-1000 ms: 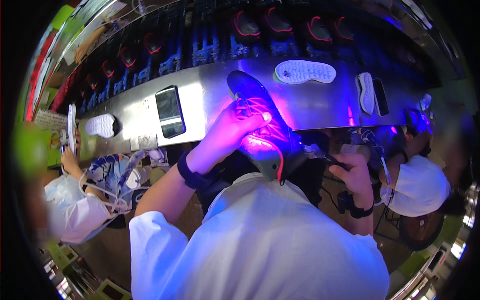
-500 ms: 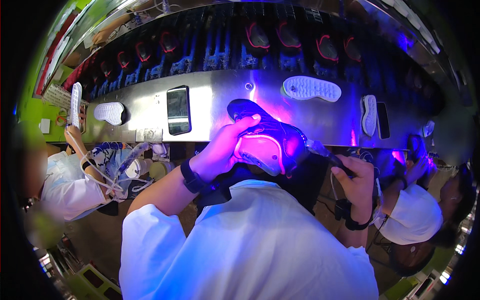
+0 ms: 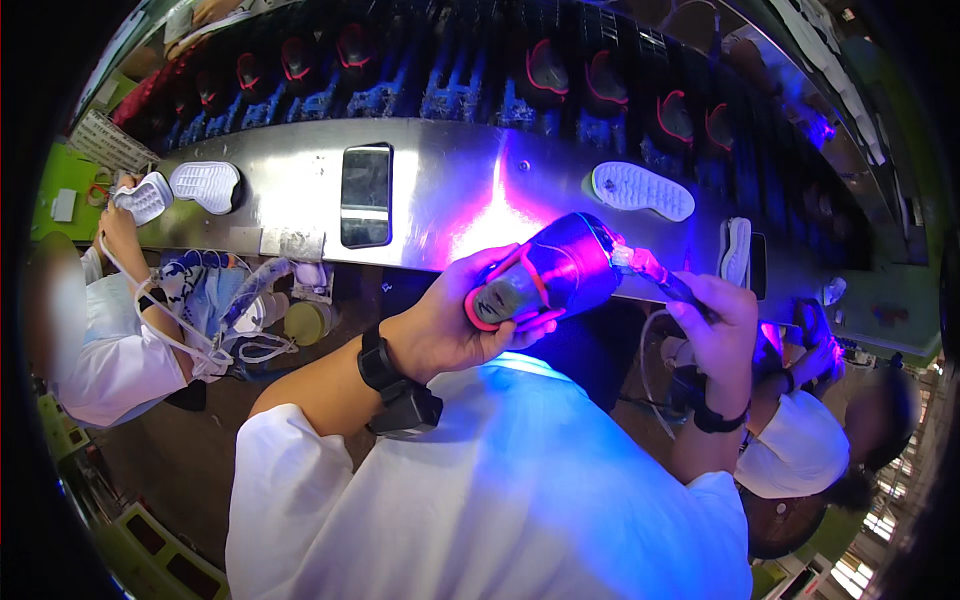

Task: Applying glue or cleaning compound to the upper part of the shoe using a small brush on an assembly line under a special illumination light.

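Observation:
My left hand (image 3: pixel 450 315) is closed around a dark shoe upper (image 3: pixel 575 265) with red trim, tilted in front of my chest. A dark grey patch framed in red shows at its lower left end. Purple light falls on the upper and on the steel bench behind it. My right hand (image 3: pixel 722 320) grips the dark handle of a brush (image 3: pixel 655 268). Its pale, wet-looking bristles meet the upper's right-hand edge. On the bench behind lies a white shoe sole (image 3: pixel 640 190).
A phone (image 3: pixel 366 195) lies on the steel bench (image 3: pixel 290 170). Beyond runs a dark conveyor (image 3: pixel 460 85) carrying several shoe uppers. At left a co-worker's hand (image 3: pixel 122 215) holds a white sole. Another person (image 3: pixel 800 440) sits at right, near a second phone (image 3: pixel 757 265).
The shoe upper has turned in my left hand; its pink-lit side no longer faces me and the grey patch shows. The brush stays at its edge, now slightly higher. The co-worker's sole has tilted over.

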Motion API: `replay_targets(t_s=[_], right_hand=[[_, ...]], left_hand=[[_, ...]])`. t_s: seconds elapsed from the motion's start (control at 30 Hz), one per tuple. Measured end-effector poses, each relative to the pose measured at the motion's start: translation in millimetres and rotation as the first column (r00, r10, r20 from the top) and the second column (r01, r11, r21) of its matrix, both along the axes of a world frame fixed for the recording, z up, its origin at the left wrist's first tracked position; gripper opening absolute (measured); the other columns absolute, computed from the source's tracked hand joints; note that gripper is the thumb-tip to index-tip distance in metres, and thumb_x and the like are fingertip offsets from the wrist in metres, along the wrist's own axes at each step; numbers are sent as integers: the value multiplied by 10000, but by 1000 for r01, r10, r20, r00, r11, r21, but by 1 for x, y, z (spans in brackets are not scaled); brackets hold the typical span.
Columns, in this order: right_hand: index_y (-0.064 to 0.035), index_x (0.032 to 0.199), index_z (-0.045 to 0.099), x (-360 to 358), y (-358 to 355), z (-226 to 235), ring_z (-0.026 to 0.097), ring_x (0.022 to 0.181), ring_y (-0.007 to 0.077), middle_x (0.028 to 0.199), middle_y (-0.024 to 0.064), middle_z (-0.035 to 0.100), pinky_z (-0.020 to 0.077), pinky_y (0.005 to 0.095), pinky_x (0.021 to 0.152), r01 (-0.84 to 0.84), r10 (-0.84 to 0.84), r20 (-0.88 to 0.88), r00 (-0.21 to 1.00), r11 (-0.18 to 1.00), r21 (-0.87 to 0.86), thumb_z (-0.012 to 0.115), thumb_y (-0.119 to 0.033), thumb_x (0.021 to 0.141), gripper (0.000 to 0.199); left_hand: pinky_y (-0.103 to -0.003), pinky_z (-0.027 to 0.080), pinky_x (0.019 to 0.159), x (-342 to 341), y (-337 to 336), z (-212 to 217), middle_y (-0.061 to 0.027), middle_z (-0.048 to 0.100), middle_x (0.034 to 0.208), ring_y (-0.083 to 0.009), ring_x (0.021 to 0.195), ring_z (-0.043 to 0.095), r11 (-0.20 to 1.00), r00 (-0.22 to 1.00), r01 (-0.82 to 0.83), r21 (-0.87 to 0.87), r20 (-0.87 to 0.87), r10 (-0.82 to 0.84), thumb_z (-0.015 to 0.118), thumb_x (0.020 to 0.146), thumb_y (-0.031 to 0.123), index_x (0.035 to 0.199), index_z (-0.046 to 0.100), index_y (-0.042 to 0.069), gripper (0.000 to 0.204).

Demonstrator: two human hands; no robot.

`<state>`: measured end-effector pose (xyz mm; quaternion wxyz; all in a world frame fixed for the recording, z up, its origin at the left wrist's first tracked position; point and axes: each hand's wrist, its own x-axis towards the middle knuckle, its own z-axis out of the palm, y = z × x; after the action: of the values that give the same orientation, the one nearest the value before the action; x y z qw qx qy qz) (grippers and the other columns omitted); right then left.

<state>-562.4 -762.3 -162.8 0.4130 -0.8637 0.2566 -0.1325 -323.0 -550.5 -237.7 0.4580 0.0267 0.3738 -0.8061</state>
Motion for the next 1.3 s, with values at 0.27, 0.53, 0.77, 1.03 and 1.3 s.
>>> replay_targets(t_s=[0.27,0.53,0.77,1.03,1.3], right_hand=[[12,1072,738,13,19,-32,489,646,95,747,-1,571,370,251,583,-13,-21,189,982,984,180,823,-52,749,340],[65,1063,690,-34,51,-93,678,906,157,996,123,725,528,310,840,105,-224,225,948,889,446,782,54,742,335],[1,1180,698,-17,15,-72,675,839,151,1010,116,736,531,320,782,347,-345,-45,937,915,207,735,-61,867,322],[8,1099,711,-39,51,-82,686,810,196,928,129,719,530,313,791,213,-230,100,968,964,162,791,-61,800,317],[7,1152,621,-67,22,-120,554,717,60,872,5,639,443,222,629,381,-418,-54,907,759,528,696,-123,926,271]], left_hand=[[-305,630,655,-10,18,-20,-343,529,1219,-378,971,651,999,969,-42,23,-241,46,648,845,675,1293,469,-92,906],[-366,626,719,-23,7,-7,-308,511,1275,-376,1049,625,987,989,-115,-109,-104,104,630,888,590,1357,455,-24,793],[-400,464,1058,-4,-51,25,-118,639,1266,-228,1160,627,883,619,254,-395,768,166,619,950,218,1383,485,22,493],[-365,471,1034,18,-75,25,-107,604,1295,-192,1181,595,815,16,480,-325,932,363,860,737,134,1461,386,-1,875],[-311,509,924,120,-116,-18,-132,676,1121,-182,1031,649,931,-555,338,136,828,80,865,722,279,1349,489,-48,801]])
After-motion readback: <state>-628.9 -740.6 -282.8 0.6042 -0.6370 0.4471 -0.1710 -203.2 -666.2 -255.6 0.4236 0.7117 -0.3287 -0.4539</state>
